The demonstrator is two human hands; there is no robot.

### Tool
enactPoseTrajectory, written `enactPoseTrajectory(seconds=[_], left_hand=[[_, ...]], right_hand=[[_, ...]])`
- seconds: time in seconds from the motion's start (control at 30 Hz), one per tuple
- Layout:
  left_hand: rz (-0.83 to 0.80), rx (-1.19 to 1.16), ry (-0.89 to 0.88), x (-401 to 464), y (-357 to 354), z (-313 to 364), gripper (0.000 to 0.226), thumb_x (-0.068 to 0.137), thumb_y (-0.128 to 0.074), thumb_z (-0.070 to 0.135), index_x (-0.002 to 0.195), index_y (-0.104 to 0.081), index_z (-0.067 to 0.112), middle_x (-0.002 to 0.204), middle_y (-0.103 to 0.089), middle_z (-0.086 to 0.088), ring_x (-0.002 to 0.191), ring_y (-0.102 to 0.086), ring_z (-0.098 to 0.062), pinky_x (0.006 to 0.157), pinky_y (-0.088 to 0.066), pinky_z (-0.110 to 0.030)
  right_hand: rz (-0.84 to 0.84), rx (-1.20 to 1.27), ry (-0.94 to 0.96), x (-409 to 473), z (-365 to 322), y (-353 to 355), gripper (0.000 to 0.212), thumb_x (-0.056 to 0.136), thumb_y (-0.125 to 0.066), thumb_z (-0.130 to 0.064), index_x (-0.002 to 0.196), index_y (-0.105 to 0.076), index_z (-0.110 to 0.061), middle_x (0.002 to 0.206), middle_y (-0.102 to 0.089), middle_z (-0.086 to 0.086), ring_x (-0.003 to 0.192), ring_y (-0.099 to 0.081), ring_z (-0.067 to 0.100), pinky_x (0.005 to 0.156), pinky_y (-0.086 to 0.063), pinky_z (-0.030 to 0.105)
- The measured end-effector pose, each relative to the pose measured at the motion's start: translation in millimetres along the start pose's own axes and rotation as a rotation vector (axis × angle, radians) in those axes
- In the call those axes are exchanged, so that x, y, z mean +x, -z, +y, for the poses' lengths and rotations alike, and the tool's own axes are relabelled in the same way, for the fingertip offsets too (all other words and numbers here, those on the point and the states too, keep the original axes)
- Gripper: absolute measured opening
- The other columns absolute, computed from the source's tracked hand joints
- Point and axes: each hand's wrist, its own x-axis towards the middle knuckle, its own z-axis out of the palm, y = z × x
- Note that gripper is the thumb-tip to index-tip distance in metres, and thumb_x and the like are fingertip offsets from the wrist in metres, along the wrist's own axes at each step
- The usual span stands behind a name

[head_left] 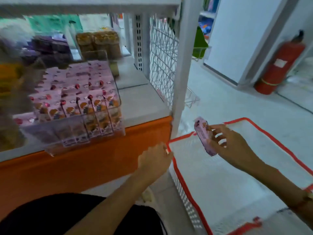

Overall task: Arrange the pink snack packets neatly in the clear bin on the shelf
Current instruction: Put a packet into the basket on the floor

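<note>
Right hand (pixel 225 143) pinches one pink packet (pixel 204 135), held tilted over the white basket (pixel 191 211) with the red rim, right of the shelf (pixel 142 102). Left hand (pixel 155 160) holds nothing, fingers curled loosely near the basket's near-left corner, below the shelf's orange edge. Clear bin (pixel 94 139) sits on the shelf at left, with pink packets (pixel 81 92) standing in rows. Frame is blurred.
</note>
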Motion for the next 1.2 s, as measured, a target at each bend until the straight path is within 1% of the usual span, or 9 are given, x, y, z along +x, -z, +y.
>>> enactPoseTrajectory(seconds=[0.1,0.17,0.37,0.53,0.7,0.8,0.9,1.1,1.2], left_hand=[[-0.188,-0.049,0.166,7.9,-62.6,-14.1,0.064,0.089,-0.035,0.071,0.131,-0.050,0.025,0.134,-0.057,-0.001,0.118,-0.056,-0.025,0.097,-0.044,-0.035],[-0.245,-0.059,0.242,11.8,-89.9,-17.4,0.071,0.085,-0.028,0.077,0.126,-0.051,0.023,0.124,-0.062,-0.003,0.108,-0.061,-0.025,0.092,-0.048,-0.036],[-0.089,-0.079,0.161,14.4,-119.8,-15.0,0.045,0.095,-0.031,0.060,0.085,-0.058,0.025,0.084,-0.067,0.003,0.074,-0.063,-0.019,0.068,-0.049,-0.028],[-0.049,-0.002,0.072,15.8,-114.2,-19.0,0.043,0.095,-0.034,0.058,0.078,-0.056,0.025,0.081,-0.067,0.002,0.074,-0.063,-0.021,0.060,-0.041,-0.028],[-0.149,0.141,0.005,18.0,-90.1,-23.3,0.052,0.093,-0.031,0.066,0.088,-0.062,0.024,0.088,-0.067,0.003,0.080,-0.062,-0.019,0.070,-0.044,-0.030],[-0.153,0.230,-0.113,14.0,-54.5,-27.2,0.050,0.093,-0.038,0.061,0.094,-0.067,0.020,0.093,-0.069,0.001,0.084,-0.063,-0.019,0.065,-0.039,-0.027],[-0.140,0.258,-0.214,-0.9,-1.6,-20.3,0.034,0.092,-0.049,0.053,0.093,-0.066,0.024,0.090,-0.068,0.009,0.073,-0.059,-0.006,0.052,-0.032,-0.019],[-0.153,0.377,-0.526,-64.4,144.6,-22.0,0.030,0.092,-0.045,0.057,0.109,-0.059,0.037,0.105,-0.064,0.018,0.083,-0.055,0.002,0.070,-0.046,-0.022],[-0.070,0.417,-0.557,-100.2,203.8,-47.2,0.030,0.091,-0.045,0.058,0.115,-0.055,0.043,0.108,-0.060,0.025,0.079,-0.048,0.013,0.073,-0.038,-0.012]], right_hand=[[-0.146,-0.155,-0.144,-5.0,65.3,-49.0,0.031,0.089,-0.059,-0.038,0.117,-0.055,-0.025,0.104,-0.066,-0.002,0.084,-0.064,0.016,0.078,-0.053,0.037],[-0.251,-0.246,-0.207,-6.1,98.3,-89.9,0.031,0.091,-0.054,-0.039,0.118,-0.054,-0.023,0.109,-0.066,0.002,0.093,-0.065,0.021,0.081,-0.052,0.037],[-0.462,-0.343,-0.367,-16.5,154.1,-195.6,0.035,0.095,-0.043,-0.046,0.105,-0.059,-0.016,0.100,-0.067,0.007,0.089,-0.064,0.027,0.074,-0.050,0.032],[-0.588,-0.374,-0.459,-30.4,174.4,-224.4,0.036,0.096,-0.039,-0.040,0.117,-0.052,-0.013,0.117,-0.061,0.011,0.101,-0.060,0.030,0.083,-0.049,0.037],[-0.709,-0.365,-0.348,-5.0,148.7,-166.4,0.045,0.094,-0.052,-0.040,0.134,-0.046,-0.019,0.126,-0.059,0.004,0.109,-0.058,0.020,0.092,-0.046,0.032],[-0.545,-0.277,-0.152,6.3,105.8,-101.4,0.026,0.092,-0.058,-0.034,0.117,-0.060,-0.025,0.105,-0.068,-0.004,0.083,-0.062,0.006,0.076,-0.049,0.020],[-0.422,-0.256,0.061,3.7,45.7,-43.5,0.020,0.092,-0.059,-0.029,0.111,-0.063,-0.030,0.098,-0.068,-0.010,0.079,-0.060,0.001,0.074,-0.051,0.020],[-0.285,-0.203,0.447,-0.9,-99.2,10.5,0.019,0.092,-0.058,-0.025,0.107,-0.067,-0.031,0.098,-0.067,-0.016,0.082,-0.061,0.002,0.077,-0.051,0.023],[-0.253,-0.136,0.611,5.2,-168.7,10.4,0.019,0.090,-0.062,-0.019,0.103,-0.068,-0.031,0.092,-0.070,-0.013,0.079,-0.062,0.003,0.073,-0.051,0.022]])
